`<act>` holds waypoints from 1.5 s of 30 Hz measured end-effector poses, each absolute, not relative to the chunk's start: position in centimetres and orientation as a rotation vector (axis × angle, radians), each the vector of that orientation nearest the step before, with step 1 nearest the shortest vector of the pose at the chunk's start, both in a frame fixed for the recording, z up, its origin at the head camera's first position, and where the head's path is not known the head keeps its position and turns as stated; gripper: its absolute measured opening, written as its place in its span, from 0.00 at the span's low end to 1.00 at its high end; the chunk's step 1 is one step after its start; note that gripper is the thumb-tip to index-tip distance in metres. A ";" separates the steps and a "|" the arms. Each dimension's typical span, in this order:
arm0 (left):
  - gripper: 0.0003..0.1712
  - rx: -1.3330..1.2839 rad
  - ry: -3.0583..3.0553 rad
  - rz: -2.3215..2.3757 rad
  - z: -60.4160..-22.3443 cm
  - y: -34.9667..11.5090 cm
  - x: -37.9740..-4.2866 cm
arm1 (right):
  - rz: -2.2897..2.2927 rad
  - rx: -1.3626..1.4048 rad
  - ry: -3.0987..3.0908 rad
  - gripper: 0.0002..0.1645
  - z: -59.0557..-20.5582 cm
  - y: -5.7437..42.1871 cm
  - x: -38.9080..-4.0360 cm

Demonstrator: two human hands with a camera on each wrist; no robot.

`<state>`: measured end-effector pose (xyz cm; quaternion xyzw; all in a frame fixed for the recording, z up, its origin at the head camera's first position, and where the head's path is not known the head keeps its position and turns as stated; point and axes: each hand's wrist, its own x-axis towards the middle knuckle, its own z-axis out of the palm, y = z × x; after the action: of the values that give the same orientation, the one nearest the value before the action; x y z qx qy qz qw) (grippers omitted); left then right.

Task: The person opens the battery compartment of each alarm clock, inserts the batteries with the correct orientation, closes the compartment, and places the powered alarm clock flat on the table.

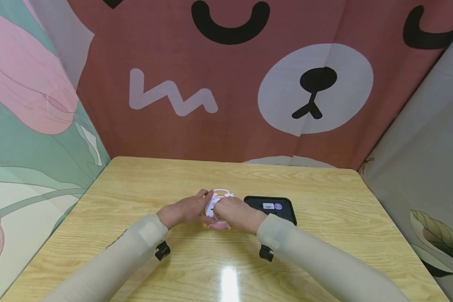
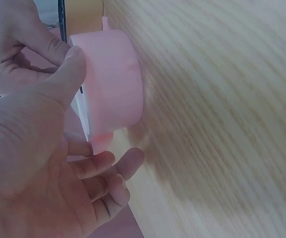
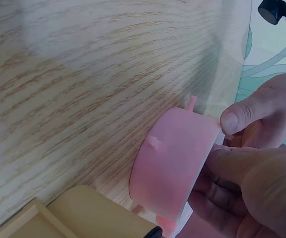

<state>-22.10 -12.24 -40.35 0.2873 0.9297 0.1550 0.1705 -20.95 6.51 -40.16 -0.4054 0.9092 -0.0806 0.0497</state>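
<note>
A small pink alarm clock (image 1: 219, 225) with a white face and a looped top handle is between the hands over the table. The left hand (image 1: 191, 208) grips it from the left; its thumb (image 2: 73, 62) lies on the front rim, and the other fingers bend loosely below. From the right, the right hand (image 1: 239, 214) reaches across the clock's face with curled fingers (image 3: 222, 198), pinching at the front. Those fingertips are partly hidden behind the rim. Both wrist views show the clock's smooth pink side (image 3: 175, 158) close to the wood.
Right of the clock, partly behind the right hand, lies a black rectangular thing (image 1: 287, 212) with white and purple labels. A tan, black-edged thing (image 3: 98, 210) shows near the clock in the right wrist view. Printed cloths (image 1: 226, 138) hang behind the wooden table (image 1: 166, 172) and along its sides.
</note>
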 end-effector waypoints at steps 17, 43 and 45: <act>0.56 0.787 2.654 0.390 -40.6 -12.2 -22.2 | -0.294 -1.206 2.806 0.10 -40.8 6.9 -20.8; 0.44 0.807 2.738 0.429 -39.5 -12.7 -22.1 | -0.414 -1.161 2.777 0.14 -39.2 9.5 -20.0; 0.42 0.820 2.764 0.429 -39.4 -12.6 -22.1 | -0.391 -1.163 2.795 0.14 -38.9 9.9 -20.0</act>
<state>-22.12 -12.61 -39.45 0.2794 0.9422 0.1461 0.1132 -20.02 9.87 -38.92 -0.3807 0.9147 -0.1281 0.0446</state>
